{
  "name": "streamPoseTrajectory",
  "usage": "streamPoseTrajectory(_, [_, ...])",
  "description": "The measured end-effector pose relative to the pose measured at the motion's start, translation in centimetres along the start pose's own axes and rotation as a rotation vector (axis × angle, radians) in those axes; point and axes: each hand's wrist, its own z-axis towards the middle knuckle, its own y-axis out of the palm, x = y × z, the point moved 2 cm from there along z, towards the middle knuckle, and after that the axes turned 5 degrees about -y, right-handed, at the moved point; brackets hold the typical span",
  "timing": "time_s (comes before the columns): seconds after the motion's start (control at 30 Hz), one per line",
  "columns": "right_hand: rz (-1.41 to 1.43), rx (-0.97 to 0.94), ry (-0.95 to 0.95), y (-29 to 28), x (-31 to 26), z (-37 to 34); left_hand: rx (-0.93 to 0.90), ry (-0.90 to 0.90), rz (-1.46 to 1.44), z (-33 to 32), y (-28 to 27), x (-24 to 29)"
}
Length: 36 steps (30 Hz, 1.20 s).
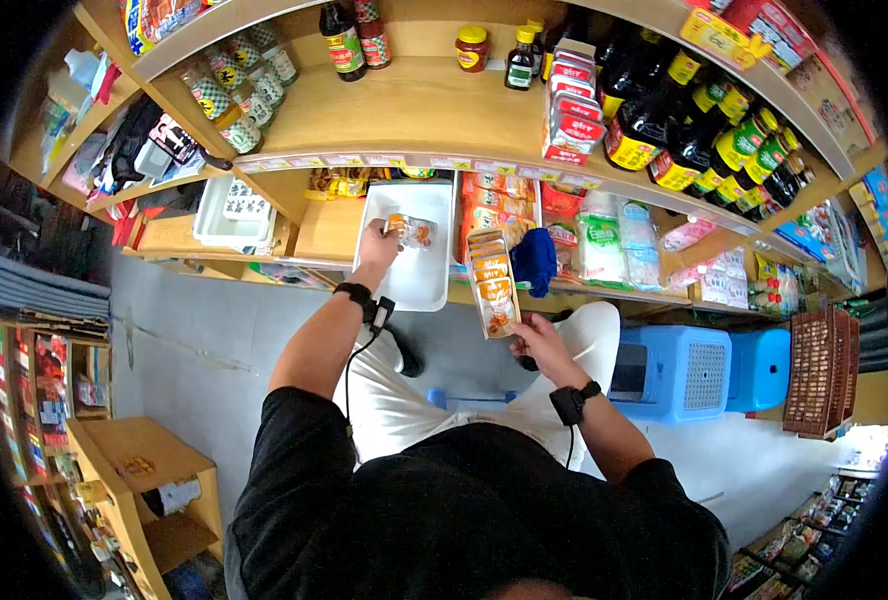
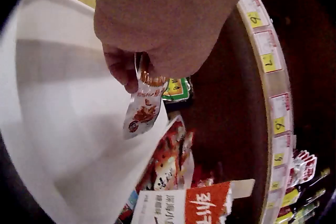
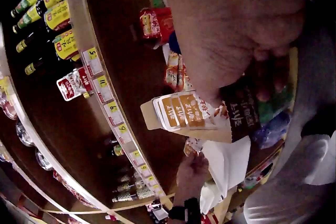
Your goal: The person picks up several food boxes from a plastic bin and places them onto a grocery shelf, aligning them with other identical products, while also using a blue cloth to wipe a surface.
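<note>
- Packet (image 1: 419, 232), orange-printed, pinched by the left hand (image 1: 379, 245)
- Box (image 3: 212, 136) of orange-labelled packets (image 3: 181, 111), lettering unclear, gripped by the right hand (image 1: 546, 346)
- Shelf tags (image 3: 93, 61) read 5, 11

dim, grainy wrist views

The right hand (image 3: 236, 37) holds an open box (image 3: 212, 134) of packets (image 3: 181, 111), its fingers too shadowed to read surely; beyond, the left hand (image 3: 193, 169) pinches a single packet (image 3: 193, 145) near a white tray (image 3: 233, 160).
</note>
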Motion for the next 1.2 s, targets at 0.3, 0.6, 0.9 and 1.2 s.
streamPoseTrajectory(0.3, [-0.047,0.004,-0.03,1.0,-0.7,-1.0,0.01,0.071,-0.413,-11.9,-2.4,7.0])
streamPoseTrajectory(0.6, [-0.024,0.006,-0.066,1.4,-1.1,-1.3,-0.192,0.343,-0.115,-19.8,0.1,12.1])
streamPoseTrajectory(0.9, [-0.064,-0.009,-0.081,1.2,-0.3,-0.6,-0.196,0.639,0.382,-20.6,4.5,13.4])
streamPoseTrajectory(1.2, [-0.136,-0.004,-0.077,1.5,-0.8,-1.0,-0.214,0.563,0.66,-19.4,7.5,10.9])
